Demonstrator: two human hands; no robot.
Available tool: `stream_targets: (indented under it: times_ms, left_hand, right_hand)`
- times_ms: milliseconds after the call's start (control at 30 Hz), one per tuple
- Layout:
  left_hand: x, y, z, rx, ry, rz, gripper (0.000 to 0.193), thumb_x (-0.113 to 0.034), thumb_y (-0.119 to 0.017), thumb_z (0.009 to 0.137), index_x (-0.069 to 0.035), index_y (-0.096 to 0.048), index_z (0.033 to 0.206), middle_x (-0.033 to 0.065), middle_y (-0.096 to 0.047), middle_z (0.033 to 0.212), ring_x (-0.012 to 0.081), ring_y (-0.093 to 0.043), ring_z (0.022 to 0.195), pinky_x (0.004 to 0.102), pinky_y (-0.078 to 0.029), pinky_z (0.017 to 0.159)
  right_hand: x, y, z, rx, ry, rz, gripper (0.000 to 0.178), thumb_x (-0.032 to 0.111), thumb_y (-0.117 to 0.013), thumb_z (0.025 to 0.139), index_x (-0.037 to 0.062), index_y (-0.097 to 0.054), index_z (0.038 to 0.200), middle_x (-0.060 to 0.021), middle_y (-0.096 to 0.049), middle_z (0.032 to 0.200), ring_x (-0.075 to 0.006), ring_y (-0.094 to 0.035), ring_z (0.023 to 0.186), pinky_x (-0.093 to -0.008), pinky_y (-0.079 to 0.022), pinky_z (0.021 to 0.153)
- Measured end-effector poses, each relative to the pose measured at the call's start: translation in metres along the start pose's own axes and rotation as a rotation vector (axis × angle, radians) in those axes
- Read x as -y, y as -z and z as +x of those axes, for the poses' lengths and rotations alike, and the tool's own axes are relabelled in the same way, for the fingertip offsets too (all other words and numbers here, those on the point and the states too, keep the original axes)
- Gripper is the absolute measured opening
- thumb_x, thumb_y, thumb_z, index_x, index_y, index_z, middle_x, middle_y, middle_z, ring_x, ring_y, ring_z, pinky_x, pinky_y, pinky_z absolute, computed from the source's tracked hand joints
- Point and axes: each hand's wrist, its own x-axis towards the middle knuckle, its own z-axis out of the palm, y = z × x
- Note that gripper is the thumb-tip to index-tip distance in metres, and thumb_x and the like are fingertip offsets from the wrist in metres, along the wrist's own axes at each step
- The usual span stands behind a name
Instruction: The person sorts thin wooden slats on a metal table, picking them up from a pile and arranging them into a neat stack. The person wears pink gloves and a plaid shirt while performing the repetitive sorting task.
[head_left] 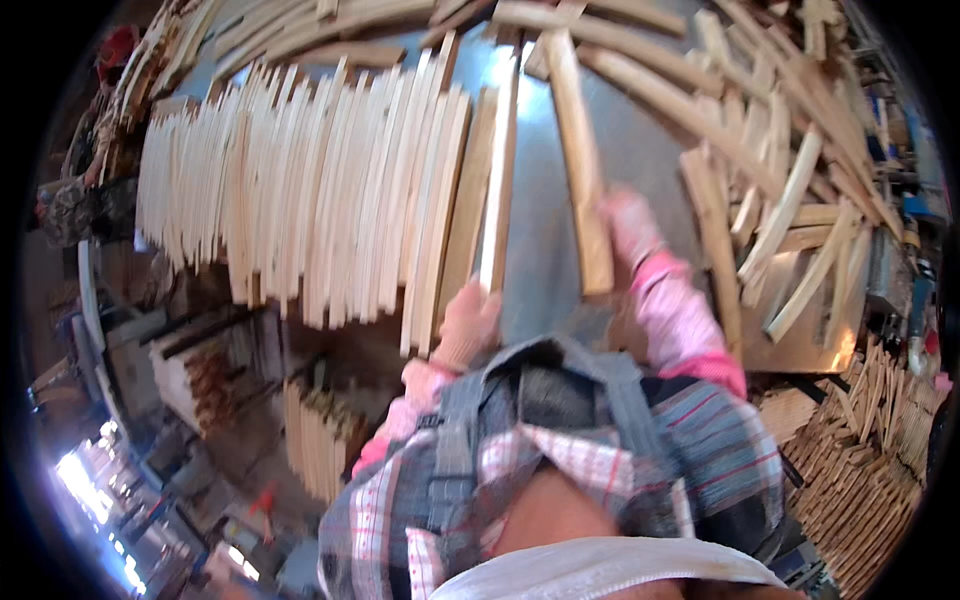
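Observation:
On a grey metal tabletop point(535, 190), my left hand point(467, 325) is closed around the near end of a narrow wooden strip point(500, 170). This strip stands next to a wider brown board point(468, 200), at the right end of a long row of pale wooden strips point(330, 190) set side by side. To the right, my right hand point(630, 225) grips the right edge of a separate wooden slat point(575, 160), which lies lengthwise away from me. Bare metal shows between the two pieces. The fingertips of my right hand are partly hidden and a little blurred.
Loose wooden pieces point(780, 190) lie in a jumbled heap at the right, and more slats point(320, 25) lie along the far side. Below the table edge stand stacked wood bundles point(315, 440) at the left and a large pile point(850, 490) at the lower right.

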Motion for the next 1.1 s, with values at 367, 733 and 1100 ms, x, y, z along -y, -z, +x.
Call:
stream_targets:
  times_ms: [367, 733, 1100]
  left_hand:
    - [0.002, -0.002, 0.011, -0.044, 0.199, -0.097, 0.037, -0.040, -0.063, 0.089, -0.006, -0.066, 0.105, 0.0206, -0.071, 0.096, 0.0409, -0.068, 0.093, 0.0480, -0.052, 0.085]
    - [-0.016, -0.020, 0.012, 0.012, -0.123, 0.076, 0.041, -0.040, -0.063, 0.093, -0.008, -0.067, 0.120, 0.0235, -0.065, 0.118, 0.0432, -0.063, 0.113, 0.0514, -0.050, 0.096]
    - [0.002, 0.018, 0.080, -0.293, -0.687, 0.652, 0.052, -0.027, -0.061, 0.090, -0.008, -0.056, 0.138, 0.0185, -0.052, 0.143, 0.0429, -0.042, 0.141, 0.0543, -0.033, 0.115]
  right_hand:
    - [0.073, 0.056, -0.037, -0.326, 0.370, -0.171, 0.028, 0.018, -0.073, 0.091, -0.0004, -0.070, 0.111, -0.0153, -0.073, 0.097, -0.0260, -0.069, 0.092, -0.0373, -0.056, 0.083]
    - [0.216, 0.100, 0.064, 0.102, 0.384, -0.701, 0.042, 0.041, -0.066, 0.095, 0.0033, -0.072, 0.112, -0.0081, -0.070, 0.088, -0.0178, -0.068, 0.078, -0.0340, -0.056, 0.071]
    - [0.064, -0.126, 0.012, 0.016, -0.036, -0.443, 0.047, 0.034, -0.071, 0.086, 0.0025, -0.066, 0.120, -0.0256, -0.071, 0.115, -0.0418, -0.066, 0.114, -0.0448, -0.051, 0.098]
